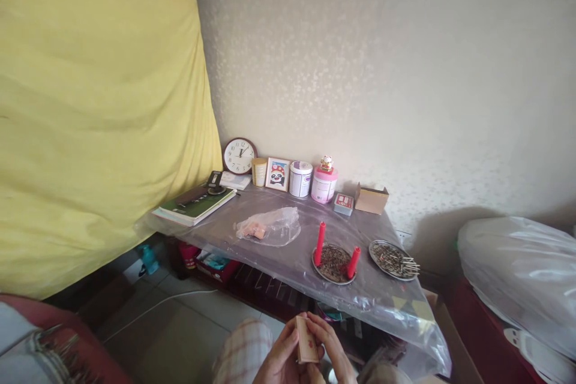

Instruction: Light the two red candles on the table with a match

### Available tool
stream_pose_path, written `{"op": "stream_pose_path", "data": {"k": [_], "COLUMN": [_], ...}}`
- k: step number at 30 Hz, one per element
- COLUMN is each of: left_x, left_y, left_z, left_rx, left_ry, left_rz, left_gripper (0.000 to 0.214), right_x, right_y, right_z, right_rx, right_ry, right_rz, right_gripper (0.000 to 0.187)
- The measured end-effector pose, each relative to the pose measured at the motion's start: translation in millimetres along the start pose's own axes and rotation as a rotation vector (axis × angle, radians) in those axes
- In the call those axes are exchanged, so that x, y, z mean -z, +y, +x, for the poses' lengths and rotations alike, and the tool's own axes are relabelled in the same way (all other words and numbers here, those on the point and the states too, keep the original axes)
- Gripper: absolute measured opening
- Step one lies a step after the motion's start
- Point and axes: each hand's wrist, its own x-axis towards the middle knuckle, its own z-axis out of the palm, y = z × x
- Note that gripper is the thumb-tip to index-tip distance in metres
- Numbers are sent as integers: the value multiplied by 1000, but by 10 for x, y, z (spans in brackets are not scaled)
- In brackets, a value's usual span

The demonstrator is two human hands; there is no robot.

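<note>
I hold a small box (pixel 308 342) at the near side of the scene, in front of the near edge of the counter (pixel 310 222). My left grip (pixel 279 353) is pressed to its left side and my right grip (pixel 332 348) to its right, so the box is pinched between both. On the counter, to the right, two red candles (pixel 320 244) stand at one plate (pixel 342 282). Farther right is another plate (pixel 390 276) with pale sticks (pixel 410 266). A plastic bag (pixel 284 225) lies to the left of the candles.
</note>
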Motion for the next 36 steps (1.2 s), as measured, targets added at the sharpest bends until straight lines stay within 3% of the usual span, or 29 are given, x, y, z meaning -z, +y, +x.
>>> {"op": "stream_pose_path", "data": {"k": [7,12,21,28,36], "left_x": [44,-71,-215,-257,-290], "left_y": [10,29,71,62,93], "left_z": [-1,-45,-132,-134,-174], "left_rx": [43,9,3,-25,-21], "left_ry": [-12,54,8,56,46], "left_rz": [8,5,101,50,19], "left_gripper": [33,36,32,39,33], "right_x": [-28,-74,-203,-234,-239], "right_y": [-14,-47,-113,-158,-193], "right_z": [-24,-33,-77,-85,-71], "right_rx": [-77,-165,-381,-432,-409], "right_ry": [-6,31,98,98,77], "right_rz": [23,126,222,188,114], "right_gripper": [47,44,48,50,49]}}
